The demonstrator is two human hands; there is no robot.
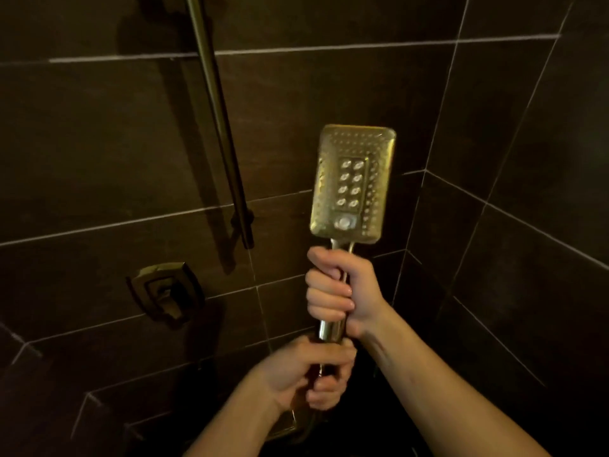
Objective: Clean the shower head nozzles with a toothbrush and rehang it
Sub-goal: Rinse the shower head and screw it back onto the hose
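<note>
Dark tile wall, white grout, shower corner. Slide bar runs down the wall; valve trim below-left of it. Shower head, gold, rectangular, held upright off the wall, nozzle face toward camera, round button near its base. No readable brand or text. Right hand: fingers wrapped round the handle. Left hand: fingers curled round the handle's bottom end, just under the right.
</note>
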